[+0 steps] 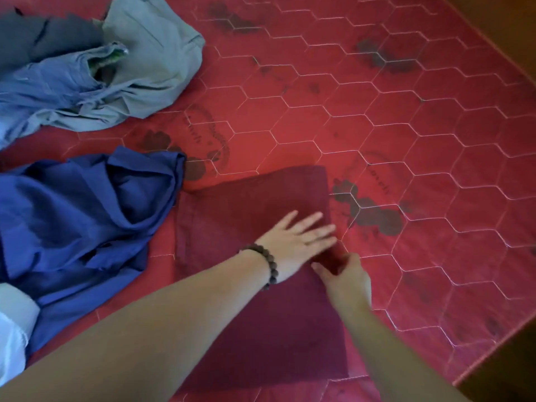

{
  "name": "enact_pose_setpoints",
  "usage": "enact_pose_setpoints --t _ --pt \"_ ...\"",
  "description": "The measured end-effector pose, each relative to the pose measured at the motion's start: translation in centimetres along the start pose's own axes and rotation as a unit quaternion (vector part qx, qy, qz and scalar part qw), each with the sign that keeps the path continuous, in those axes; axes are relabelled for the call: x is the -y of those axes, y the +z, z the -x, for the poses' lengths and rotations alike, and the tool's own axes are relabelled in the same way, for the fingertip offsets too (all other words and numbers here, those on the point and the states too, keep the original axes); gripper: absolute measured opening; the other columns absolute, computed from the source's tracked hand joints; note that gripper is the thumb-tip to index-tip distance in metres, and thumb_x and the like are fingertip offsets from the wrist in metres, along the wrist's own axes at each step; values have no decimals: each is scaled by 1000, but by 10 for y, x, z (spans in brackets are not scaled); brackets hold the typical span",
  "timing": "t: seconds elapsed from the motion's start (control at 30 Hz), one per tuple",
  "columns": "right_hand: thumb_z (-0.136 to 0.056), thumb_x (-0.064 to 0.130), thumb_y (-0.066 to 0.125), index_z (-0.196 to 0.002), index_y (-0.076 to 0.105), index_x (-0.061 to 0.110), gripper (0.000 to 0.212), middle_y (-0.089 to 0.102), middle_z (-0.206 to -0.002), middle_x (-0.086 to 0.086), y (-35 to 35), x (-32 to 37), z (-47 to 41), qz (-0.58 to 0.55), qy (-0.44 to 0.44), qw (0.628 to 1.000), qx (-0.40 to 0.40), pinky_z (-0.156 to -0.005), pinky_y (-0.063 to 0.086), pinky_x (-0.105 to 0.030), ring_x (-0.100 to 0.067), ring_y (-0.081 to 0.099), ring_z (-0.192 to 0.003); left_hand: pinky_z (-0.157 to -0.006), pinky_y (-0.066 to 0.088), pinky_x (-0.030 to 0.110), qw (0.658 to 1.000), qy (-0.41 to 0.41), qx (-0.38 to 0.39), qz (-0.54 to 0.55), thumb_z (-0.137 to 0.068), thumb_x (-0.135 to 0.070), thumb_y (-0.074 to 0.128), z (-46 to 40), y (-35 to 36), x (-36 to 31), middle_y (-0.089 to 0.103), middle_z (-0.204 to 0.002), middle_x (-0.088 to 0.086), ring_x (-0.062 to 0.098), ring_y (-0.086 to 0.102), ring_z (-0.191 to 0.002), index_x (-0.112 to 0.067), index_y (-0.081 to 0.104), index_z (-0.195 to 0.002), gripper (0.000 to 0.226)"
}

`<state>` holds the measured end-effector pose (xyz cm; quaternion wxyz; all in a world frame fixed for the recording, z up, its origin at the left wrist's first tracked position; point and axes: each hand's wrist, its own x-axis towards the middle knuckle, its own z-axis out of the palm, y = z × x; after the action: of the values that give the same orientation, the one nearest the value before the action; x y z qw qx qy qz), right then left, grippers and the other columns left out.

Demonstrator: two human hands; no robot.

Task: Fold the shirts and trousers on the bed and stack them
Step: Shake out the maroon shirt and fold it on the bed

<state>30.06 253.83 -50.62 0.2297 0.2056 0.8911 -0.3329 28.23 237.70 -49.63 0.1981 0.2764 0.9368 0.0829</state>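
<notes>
on the near side of the red quilted bed (377,111) lies a dark maroon garment (261,314), spread flat and partly folded. left hand (295,242), a bead bracelet (265,265) at its wrist, presses flat on the cloth with straight fingers. right hand (345,277) pinches the garment's right edge, fingers curled round a fold, though blur hides just how much cloth it holds. just left sits a crumpled blue shirt (81,221); farther back, a heap of grey and pale blue clothes (110,71).

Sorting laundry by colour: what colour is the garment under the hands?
Dark maroon garment, clearest in the head view.
</notes>
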Motion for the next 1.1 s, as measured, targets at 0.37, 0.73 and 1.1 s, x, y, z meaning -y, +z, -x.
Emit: enact_pose_setpoints --t 0.37,0.73,1.1 --pt "-86 31 70 -122 60 8 44 68 -113 -11 19 -24 33 25 -26 999 40 -88 47 -34 -31 61 -108 -112 10 65 944 33 192 -265 -87 -25 66 -50 -36 9 58 -125 -5 23 38 -127 -29 63 -118 32" --pt "-91 46 59 -97 53 11 36 63 -70 -15 -51 11 -8 141 -283 948 -21 -56 40 -38 -42 59 -70 -110 31 41 958 25 103 -267 -90 -54 55 -9 -87 71 69 -100 -3 21 63 -101 -23 59 -103 34" --pt "-86 40 67 -79 50 6 38 40 -59 3 -195 141 1 245 -535 799 -128 -49 37 -33 -32 52 -51 -75 43 36 950 -25 -137 -281 -90 -44 56 28 -247 84 67 -84 3 27 64 -82 -19 55 -101 27"
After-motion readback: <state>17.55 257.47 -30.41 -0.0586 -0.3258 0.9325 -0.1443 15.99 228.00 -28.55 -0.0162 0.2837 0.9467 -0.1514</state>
